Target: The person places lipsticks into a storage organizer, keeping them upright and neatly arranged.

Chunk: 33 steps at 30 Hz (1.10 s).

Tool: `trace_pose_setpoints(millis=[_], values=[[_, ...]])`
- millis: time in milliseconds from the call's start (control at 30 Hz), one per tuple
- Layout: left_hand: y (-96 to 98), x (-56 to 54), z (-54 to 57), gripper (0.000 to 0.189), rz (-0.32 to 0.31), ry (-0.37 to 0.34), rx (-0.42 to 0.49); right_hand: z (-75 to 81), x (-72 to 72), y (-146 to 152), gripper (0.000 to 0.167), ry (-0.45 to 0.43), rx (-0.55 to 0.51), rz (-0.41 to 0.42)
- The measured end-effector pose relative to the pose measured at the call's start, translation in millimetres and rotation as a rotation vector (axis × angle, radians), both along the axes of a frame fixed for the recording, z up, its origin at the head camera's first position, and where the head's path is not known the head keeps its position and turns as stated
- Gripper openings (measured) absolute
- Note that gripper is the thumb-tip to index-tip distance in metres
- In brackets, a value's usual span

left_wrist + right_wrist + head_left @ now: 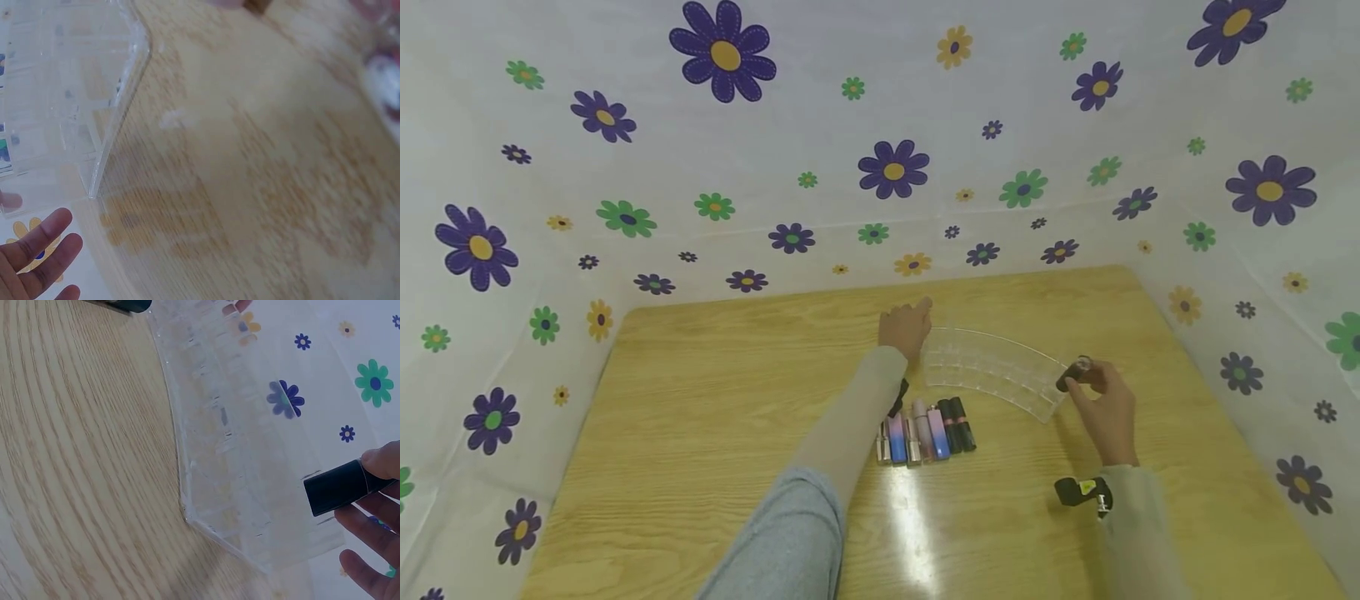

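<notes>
A clear acrylic tiered display stand [992, 367], curved like a fan, stands on the table. My left hand [905, 327] is at its left end. In the left wrist view the left fingers [53, 256] are fairly straight and spread, and a fingertip shows at the stand's corner; whether it presses is unclear. My right hand [1107, 408] pinches a black lipstick tube [337, 487] between thumb and fingers, tilted over the stand's right end. Several lipsticks [938, 431] lie side by side in front of the stand: silver, pink-to-blue, pink and black ones.
The wooden table [700, 450] is enclosed at the back and sides by a white cloth [820, 125] printed with flowers. A black wrist camera [1078, 492] sits by the right sleeve. My left forearm crosses beside the lipstick row and partly hides its left end.
</notes>
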<state>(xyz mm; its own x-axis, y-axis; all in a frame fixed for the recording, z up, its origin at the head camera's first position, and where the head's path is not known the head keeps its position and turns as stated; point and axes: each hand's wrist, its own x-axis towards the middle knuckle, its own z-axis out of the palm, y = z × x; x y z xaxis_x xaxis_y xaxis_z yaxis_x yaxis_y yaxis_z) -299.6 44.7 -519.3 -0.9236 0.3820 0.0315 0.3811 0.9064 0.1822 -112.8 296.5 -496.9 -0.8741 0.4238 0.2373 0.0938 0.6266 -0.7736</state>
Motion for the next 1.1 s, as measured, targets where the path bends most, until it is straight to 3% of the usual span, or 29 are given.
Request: trace_pose_setpoints(millis=[567,900,1100], values=[[-1.7,2.0,6.9,0.029,-0.004,-0.034,0.031,-5.3,-3.7,-3,0.03,-0.018,0.004,-0.02],[-1.2,-2.2,-8.2,0.024,-0.004,0.05,0.02,-12.9,-1.8,-7,0.029,-0.079,0.04,-0.006],[-0.9,-1.6,-4.3,0.025,0.002,0.033,0.026,-16.6,-2.1,-7,0.027,-0.063,0.05,0.013]])
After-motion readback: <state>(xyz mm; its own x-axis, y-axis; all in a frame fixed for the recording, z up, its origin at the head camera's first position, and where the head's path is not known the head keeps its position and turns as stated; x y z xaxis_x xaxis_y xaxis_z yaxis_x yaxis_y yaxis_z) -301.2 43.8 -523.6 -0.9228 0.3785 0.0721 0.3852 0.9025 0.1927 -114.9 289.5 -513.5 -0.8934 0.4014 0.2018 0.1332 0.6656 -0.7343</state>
